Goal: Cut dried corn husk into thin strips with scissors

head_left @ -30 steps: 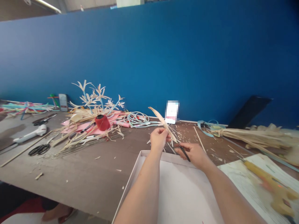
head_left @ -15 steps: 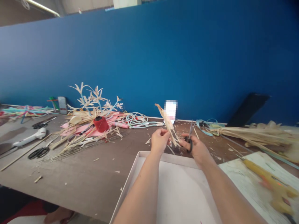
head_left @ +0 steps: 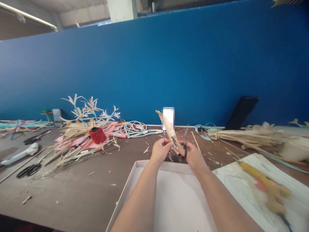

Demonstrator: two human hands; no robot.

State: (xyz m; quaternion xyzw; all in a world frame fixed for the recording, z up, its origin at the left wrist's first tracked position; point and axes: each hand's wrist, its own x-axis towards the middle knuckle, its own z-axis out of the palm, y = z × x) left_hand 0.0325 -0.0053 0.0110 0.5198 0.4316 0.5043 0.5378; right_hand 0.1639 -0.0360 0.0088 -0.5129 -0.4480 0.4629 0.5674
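Between my hands is a dried corn husk (head_left: 169,130), pale, with a browned pointed tip leaning up and left and a frayed lower end. My left hand (head_left: 160,150) pinches the husk near its lower part. In my right hand (head_left: 193,155) is a pair of black-handled scissors (head_left: 185,141), blades pointing up, while its thumb and fingertips reach the frayed end of the husk. Both hands are above the far edge of a shallow white box (head_left: 142,163). Whether the right fingertips grip the husk or only touch it is hard to tell.
A yellow glue gun (head_left: 263,180) lies on paper at right. Husk strips (head_left: 251,137) are heaped behind it. At left are husk flowers (head_left: 91,106), a red thread spool (head_left: 97,135), black scissors (head_left: 30,170) and a white tool (head_left: 21,154). A blue partition (head_left: 154,64) stands behind the table (head_left: 79,196).
My view has shifted right and tilted slightly up, so things appear further left. The right hand has come closer to my left hand at the husk's frayed end.
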